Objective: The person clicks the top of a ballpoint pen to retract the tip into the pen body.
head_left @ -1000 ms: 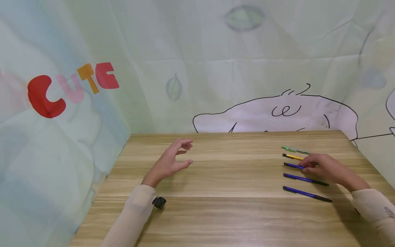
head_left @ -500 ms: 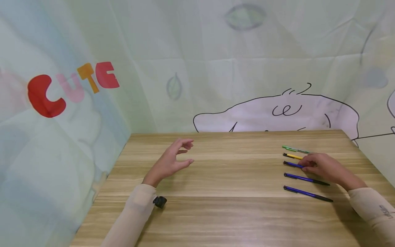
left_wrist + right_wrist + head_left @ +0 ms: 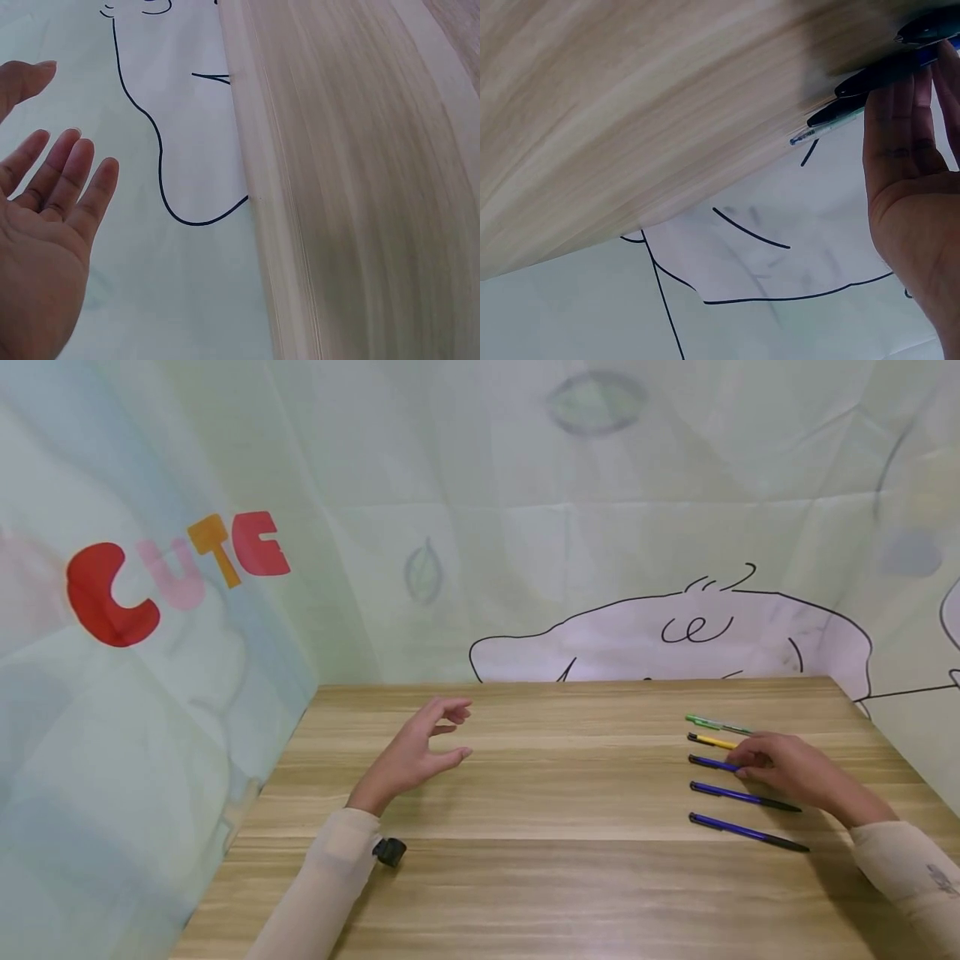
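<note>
In the head view, my right hand point(image 3: 787, 768) pinches a blue pen point(image 3: 708, 763) between thumb and fingers, low over the table. The pen's dark end point(image 3: 859, 82) sticks out past my fingers in the right wrist view. Just beyond it lie a yellow pen point(image 3: 708, 741) and a green clear-barrelled pen point(image 3: 712, 724), both partly hidden behind the hand. Two more blue pens with black ends lie nearer, one point(image 3: 738, 796) beside the hand and another point(image 3: 746, 832) closer to me. My left hand point(image 3: 416, 756) holds nothing, its fingers and thumb apart above the table's left side.
The pens form a column on the right of the wood-grain table point(image 3: 525, 885). A printed cloth backdrop point(image 3: 375, 485) rises behind the table's far edge and along its left side. A small black device point(image 3: 389, 852) sits at my left cuff.
</note>
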Demonstrator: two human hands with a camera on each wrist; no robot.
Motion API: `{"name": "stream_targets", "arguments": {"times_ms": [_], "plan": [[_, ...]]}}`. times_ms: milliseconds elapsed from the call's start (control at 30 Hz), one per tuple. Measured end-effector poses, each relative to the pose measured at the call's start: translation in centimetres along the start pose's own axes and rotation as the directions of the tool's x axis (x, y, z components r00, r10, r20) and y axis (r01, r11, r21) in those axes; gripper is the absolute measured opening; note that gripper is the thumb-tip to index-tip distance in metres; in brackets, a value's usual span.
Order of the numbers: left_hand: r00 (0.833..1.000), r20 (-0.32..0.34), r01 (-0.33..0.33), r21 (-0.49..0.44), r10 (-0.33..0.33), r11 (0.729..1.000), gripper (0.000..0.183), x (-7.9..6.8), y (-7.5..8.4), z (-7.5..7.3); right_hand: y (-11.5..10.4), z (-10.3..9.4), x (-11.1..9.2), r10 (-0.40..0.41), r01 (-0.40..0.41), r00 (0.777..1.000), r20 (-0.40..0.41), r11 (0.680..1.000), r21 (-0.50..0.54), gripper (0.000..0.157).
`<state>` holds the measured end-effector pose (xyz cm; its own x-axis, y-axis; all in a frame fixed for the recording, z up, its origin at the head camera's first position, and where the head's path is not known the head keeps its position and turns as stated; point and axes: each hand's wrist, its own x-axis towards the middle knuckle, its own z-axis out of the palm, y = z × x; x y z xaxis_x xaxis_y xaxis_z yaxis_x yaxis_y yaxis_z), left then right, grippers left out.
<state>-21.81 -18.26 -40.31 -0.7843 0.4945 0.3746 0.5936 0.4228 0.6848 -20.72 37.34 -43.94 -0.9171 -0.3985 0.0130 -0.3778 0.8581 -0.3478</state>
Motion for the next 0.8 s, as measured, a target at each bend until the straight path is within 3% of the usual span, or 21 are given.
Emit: {"name": "stream_targets", "arguments": {"times_ms": [400, 600, 800], "plan": [[1.000, -0.007, -0.015, 0.017, 0.015, 1.000, 0.064, 0.4, 0.2, 0.0, -0.8, -0.6, -1.1, 0.029, -0.024, 0.997, -0.071, 0.998, 0.062, 0.021], [1.000, 0.000, -0.016, 0.014, 0.016, 1.000, 0.064, 0.7, 0.4, 0.1, -1.6, -0.7, -1.7, -0.009, 0.018, 0.998, -0.070, 0.992, 0.128, 0.023], [1.000, 0.007, -0.005, 0.018, 0.005, 1.000, 0.064, 0.8, 0.5, 0.3, -2.0, -0.4, -2.2, -0.052, 0.061, 0.996, -0.074, 0.990, 0.131, 0.024]]}}
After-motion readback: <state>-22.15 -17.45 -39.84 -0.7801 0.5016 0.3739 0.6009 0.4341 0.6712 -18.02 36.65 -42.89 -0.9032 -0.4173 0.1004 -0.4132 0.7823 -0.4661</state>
